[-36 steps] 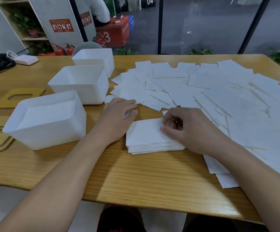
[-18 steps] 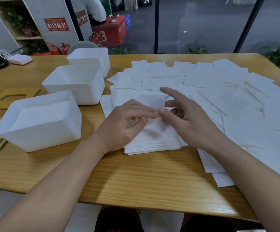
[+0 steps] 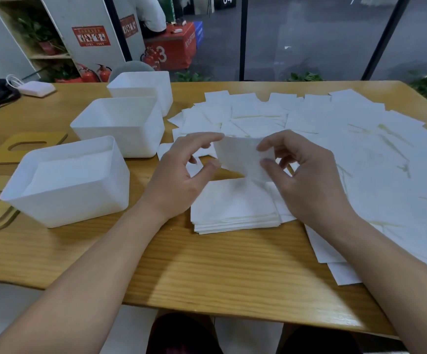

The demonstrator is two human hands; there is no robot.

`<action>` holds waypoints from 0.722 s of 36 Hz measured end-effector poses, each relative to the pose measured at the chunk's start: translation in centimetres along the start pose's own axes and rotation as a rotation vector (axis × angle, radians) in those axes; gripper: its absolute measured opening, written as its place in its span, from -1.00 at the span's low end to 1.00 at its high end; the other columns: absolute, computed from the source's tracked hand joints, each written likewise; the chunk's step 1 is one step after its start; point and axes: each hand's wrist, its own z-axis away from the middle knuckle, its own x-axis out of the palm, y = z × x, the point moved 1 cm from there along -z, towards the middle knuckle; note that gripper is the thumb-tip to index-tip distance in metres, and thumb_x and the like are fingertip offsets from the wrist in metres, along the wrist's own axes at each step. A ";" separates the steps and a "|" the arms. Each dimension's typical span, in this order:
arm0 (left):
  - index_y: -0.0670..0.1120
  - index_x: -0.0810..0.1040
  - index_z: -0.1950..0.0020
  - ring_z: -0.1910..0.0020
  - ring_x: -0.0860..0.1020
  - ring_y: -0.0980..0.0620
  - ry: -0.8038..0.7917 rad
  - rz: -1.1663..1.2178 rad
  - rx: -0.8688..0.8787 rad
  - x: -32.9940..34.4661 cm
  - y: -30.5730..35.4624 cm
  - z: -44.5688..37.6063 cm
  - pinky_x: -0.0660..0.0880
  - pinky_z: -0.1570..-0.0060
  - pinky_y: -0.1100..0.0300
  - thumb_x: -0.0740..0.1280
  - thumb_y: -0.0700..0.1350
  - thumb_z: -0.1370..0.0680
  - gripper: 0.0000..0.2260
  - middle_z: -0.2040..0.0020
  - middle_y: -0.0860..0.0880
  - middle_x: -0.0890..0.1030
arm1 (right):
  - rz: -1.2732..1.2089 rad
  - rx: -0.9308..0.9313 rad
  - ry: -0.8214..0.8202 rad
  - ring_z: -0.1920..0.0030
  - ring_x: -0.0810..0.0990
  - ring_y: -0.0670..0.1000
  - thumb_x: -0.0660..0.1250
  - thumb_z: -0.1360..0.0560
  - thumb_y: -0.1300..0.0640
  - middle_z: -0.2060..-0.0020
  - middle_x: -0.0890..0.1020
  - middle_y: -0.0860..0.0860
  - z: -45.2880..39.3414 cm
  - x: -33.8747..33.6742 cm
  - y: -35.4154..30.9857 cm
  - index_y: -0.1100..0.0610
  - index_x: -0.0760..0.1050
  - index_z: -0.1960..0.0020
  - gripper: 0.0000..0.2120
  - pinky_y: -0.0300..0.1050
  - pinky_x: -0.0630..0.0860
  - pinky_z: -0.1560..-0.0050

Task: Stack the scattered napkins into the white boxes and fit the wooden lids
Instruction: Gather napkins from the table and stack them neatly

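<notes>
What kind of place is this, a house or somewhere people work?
Probably a workplace or office lobby, not a house. Red fire extinguishers stand by a pillar with a notice, tall glass walls look onto a street, and a big red box with a number 3 sits behind the wooden table.

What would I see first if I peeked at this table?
First, two hands in the middle: the left hand and right hand hold one napkin up above a neat stack of napkins. Loose napkins cover the table's right side, and three white boxes line its left.
</notes>
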 end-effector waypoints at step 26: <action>0.29 0.50 -0.51 0.45 0.36 0.05 -0.251 0.061 -0.234 -2.3 0.2 0.3 0.47 0.14 0.20 0.43 -0.20 -0.65 -0.47 0.48 -0.02 0.40 | -0.002 0.190 -0.212 0.38 0.54 -0.12 0.45 -0.60 0.12 0.35 0.64 -0.05 -0.1 0.1 0.9 -0.08 0.62 -0.08 -0.88 -0.29 0.46 0.28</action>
